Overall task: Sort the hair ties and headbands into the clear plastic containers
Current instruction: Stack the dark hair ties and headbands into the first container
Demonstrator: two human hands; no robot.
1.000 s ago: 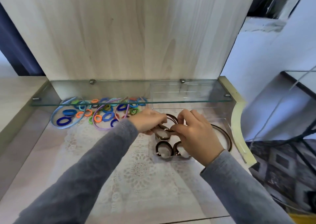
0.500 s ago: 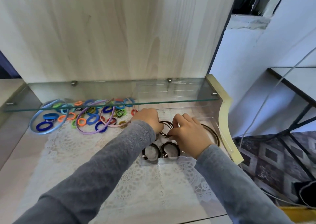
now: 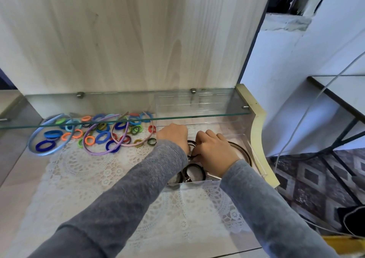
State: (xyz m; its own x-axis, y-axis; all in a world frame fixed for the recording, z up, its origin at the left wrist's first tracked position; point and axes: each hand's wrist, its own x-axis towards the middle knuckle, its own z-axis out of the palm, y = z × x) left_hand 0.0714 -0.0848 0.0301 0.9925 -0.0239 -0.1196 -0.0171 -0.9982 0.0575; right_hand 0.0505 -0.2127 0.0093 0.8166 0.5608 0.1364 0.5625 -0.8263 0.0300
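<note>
Both hands, left hand point(image 3: 173, 137) and right hand point(image 3: 215, 153), seemingly gripping dark hair ties point(image 3: 192, 149) inside clear container point(image 3: 254, 155).

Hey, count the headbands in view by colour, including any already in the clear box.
Blue headband: 1
Purple headband: 1
Pink headband: 1
Dark brown headband, in the clear container: 1
Total: 4

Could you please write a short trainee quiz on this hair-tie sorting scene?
1. True or false: the coloured ties lie inside the clear container.
2. Which items are the hands working on? A) dark ties B) purple headband C) blue headband
3. Fill in: the pile lies partly under a ___ shelf.

Key: 1 false, they lie on the lace mat; 2 A, the left hand and right hand are at the container; 3 glass.
</note>
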